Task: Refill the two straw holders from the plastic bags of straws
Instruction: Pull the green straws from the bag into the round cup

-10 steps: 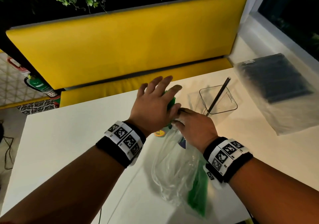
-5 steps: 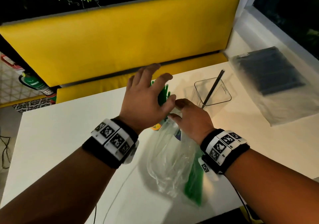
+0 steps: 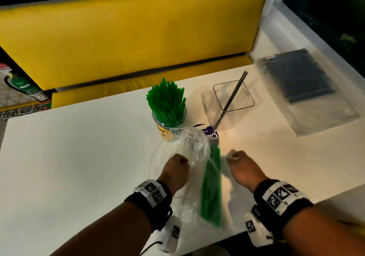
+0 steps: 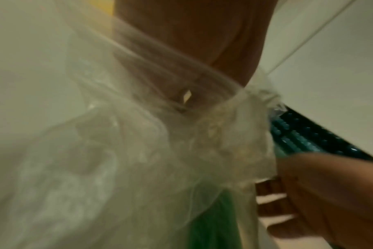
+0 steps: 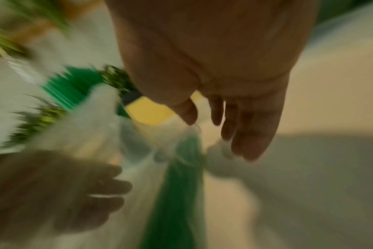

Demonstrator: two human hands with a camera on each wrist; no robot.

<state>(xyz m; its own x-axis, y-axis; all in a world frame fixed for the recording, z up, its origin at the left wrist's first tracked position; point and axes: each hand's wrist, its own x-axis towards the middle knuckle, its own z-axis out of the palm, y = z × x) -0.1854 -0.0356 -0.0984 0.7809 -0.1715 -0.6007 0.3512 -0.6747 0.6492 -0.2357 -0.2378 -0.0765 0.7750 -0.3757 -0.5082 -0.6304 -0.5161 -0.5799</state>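
A round holder [image 3: 167,126] packed with green straws [image 3: 166,99] stands mid-table. To its right is a square clear holder [image 3: 233,95] with one black straw [image 3: 232,95] leaning in it. A clear plastic bag [image 3: 194,147] lies in front of them, with a bundle of green straws [image 3: 212,186] inside. My left hand [image 3: 182,162] grips the bag's crumpled left side, and the film drapes over its palm [image 4: 192,42]. My right hand [image 3: 234,156] pinches the bag's plastic on the right of the green bundle. The right wrist view is blurred.
A flat plastic bag of black straws [image 3: 300,82] lies at the table's [image 3: 79,157] far right. A yellow padded bench [image 3: 128,38] runs along the far edge. The near table edge is just under my wrists.
Both hands have come back from the round holder towards me and now hold the bag lower down. The green straws in the holder are uncovered.
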